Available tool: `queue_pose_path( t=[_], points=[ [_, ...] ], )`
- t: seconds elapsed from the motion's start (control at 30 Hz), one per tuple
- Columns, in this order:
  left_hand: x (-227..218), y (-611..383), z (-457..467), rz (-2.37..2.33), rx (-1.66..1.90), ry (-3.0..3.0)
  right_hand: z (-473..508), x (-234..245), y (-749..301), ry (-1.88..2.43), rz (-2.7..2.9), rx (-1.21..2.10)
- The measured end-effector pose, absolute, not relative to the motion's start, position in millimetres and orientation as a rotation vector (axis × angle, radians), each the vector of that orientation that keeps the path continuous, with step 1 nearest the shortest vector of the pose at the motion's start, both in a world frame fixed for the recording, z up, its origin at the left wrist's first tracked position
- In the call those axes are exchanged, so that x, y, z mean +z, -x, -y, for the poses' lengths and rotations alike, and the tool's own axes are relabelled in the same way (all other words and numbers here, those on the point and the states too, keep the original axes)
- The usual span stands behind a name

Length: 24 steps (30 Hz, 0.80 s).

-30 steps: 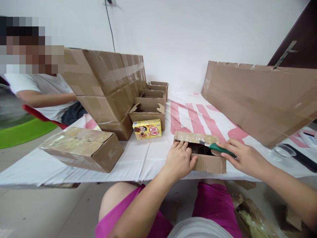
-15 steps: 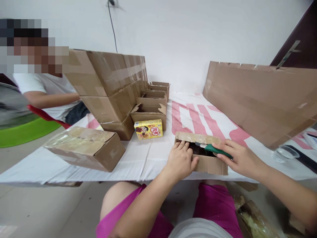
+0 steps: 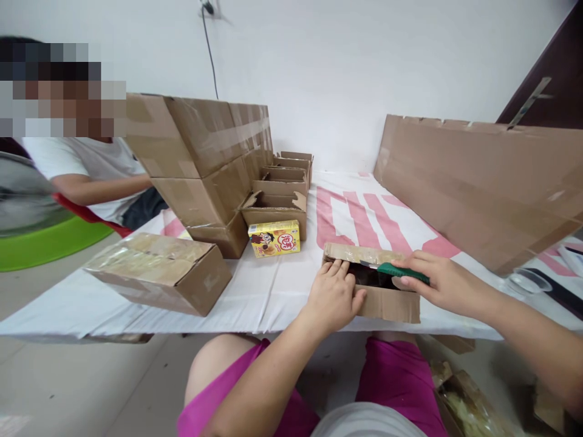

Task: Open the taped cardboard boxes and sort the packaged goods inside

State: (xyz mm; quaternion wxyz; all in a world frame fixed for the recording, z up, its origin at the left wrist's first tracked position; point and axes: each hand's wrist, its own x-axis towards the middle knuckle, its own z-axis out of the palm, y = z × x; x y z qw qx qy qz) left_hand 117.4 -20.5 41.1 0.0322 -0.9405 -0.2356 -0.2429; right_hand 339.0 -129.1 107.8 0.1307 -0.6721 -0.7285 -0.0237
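- At the near edge of the worktop, right in front of the seated person, sits a small cardboard box, its top parted and its inside dark from where I stand.
- The left hand lies over the box's left end, fingers together, thumb apart; I can't tell whether the fingertips grip the rim or merely press.
- The right hand has its fingers closed round a green-handled knife, held over the opening, blade pointing left along the far flap.
- That is what makes me wince: the blade aims towards the left fingers and ends near them, so a slip along the cardboard could cut them.
- Dipping too deep might nick whatever is inside, which I can't make out.
- The box is near the table's edge; a hard pull towards the lap could tip it off.
- A yellow carton stands well apart, beyond the blade's reach.
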Motion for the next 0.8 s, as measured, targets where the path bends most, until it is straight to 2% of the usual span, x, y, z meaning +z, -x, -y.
queue_pose_path(
  t=[0.17,0.43,0.8],
  points=[
    [41,-118,20,0.742,-0.736,2.903,128,111,-335,1.939,2.162,-0.161],
    [42,-119,21,0.760,-0.726,2.905,129,86,-326,1.956,2.159,-0.607],
    [45,-119,18,0.779,-0.722,2.988,136,78,-330,1.912,2.166,-0.427]
  ],
)
